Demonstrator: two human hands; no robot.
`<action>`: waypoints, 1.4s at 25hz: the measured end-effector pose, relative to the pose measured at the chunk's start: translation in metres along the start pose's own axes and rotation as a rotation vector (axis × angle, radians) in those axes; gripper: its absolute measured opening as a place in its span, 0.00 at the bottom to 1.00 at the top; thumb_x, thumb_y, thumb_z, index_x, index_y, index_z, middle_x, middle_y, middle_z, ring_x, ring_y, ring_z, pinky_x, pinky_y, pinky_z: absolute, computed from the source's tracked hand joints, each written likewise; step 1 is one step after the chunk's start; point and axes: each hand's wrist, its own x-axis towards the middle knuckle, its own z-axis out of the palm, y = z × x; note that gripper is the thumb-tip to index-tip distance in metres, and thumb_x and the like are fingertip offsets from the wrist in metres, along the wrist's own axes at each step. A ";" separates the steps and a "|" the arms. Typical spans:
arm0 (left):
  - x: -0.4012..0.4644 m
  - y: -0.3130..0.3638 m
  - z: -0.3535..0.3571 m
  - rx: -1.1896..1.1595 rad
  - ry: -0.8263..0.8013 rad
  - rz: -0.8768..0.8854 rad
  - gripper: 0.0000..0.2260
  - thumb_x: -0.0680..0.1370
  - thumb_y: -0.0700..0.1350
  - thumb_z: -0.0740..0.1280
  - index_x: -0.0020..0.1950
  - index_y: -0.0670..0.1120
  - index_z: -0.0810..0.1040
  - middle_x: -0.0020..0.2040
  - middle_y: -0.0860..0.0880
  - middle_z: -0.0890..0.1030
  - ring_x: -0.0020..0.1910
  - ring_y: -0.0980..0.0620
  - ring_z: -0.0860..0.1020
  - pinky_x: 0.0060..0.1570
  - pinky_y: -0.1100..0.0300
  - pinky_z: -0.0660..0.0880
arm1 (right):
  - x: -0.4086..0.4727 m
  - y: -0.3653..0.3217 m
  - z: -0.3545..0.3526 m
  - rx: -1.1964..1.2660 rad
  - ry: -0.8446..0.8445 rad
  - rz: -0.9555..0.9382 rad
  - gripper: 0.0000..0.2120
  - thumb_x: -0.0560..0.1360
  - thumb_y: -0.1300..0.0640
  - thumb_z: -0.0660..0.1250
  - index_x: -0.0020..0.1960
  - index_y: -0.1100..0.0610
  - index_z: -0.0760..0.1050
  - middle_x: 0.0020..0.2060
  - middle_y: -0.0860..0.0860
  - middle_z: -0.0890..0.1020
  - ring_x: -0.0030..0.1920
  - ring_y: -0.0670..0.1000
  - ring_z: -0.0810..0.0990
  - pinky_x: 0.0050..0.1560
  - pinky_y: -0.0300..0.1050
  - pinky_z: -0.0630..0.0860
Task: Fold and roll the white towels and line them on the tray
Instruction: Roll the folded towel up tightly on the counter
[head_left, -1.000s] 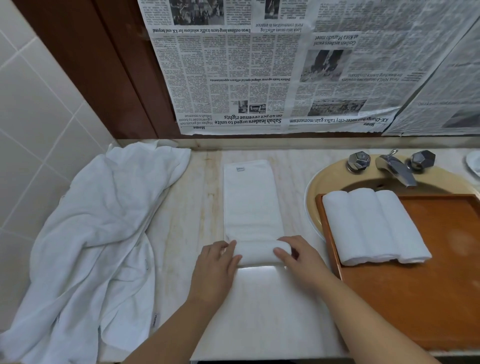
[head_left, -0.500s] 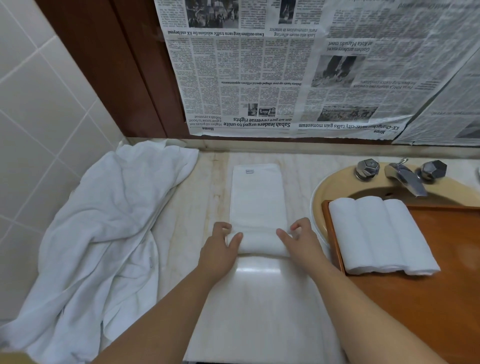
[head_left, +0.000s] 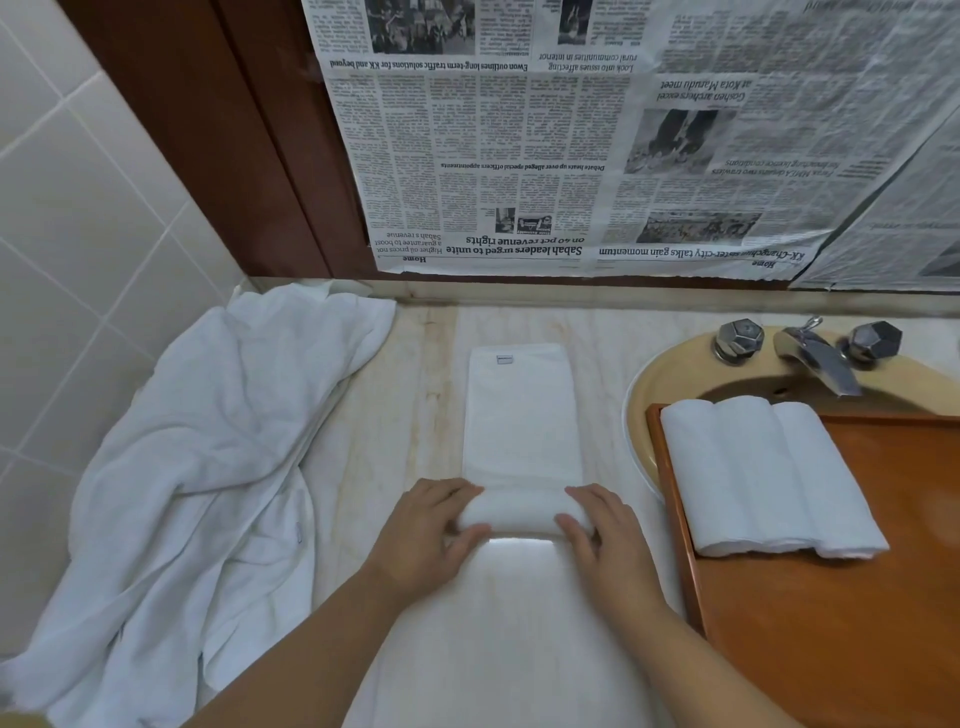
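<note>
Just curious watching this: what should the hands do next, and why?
Probably keep rolling the towel away from the body. Both hands, left and right, hold a small roll, and a long flat stretch lies ahead.

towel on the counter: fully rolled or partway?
Partway. Both hands, left hand and right hand, grip the towel at its rolled near end; the rest lies flat.

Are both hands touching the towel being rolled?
Touching. The head view shows the left hand and right hand each curled over an end of the half-rolled towel.
</note>
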 end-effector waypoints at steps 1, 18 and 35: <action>0.004 0.002 -0.002 -0.042 -0.014 -0.050 0.20 0.80 0.63 0.66 0.67 0.53 0.81 0.62 0.58 0.80 0.56 0.55 0.74 0.59 0.61 0.73 | 0.005 -0.002 0.000 0.013 -0.016 0.028 0.17 0.82 0.44 0.64 0.68 0.48 0.77 0.63 0.40 0.75 0.64 0.45 0.71 0.66 0.34 0.65; 0.032 0.033 0.006 0.052 0.198 -0.194 0.10 0.81 0.52 0.69 0.54 0.48 0.86 0.57 0.51 0.81 0.56 0.50 0.73 0.55 0.55 0.77 | 0.017 -0.013 0.012 -0.067 0.240 0.039 0.10 0.80 0.48 0.70 0.58 0.50 0.83 0.60 0.42 0.79 0.62 0.51 0.74 0.62 0.47 0.72; 0.049 0.020 -0.003 -0.412 -0.072 -0.559 0.12 0.84 0.62 0.58 0.58 0.61 0.79 0.50 0.59 0.82 0.58 0.48 0.77 0.59 0.50 0.77 | 0.056 -0.019 -0.015 0.069 -0.151 0.274 0.18 0.80 0.30 0.55 0.58 0.41 0.73 0.52 0.40 0.78 0.55 0.45 0.79 0.60 0.51 0.75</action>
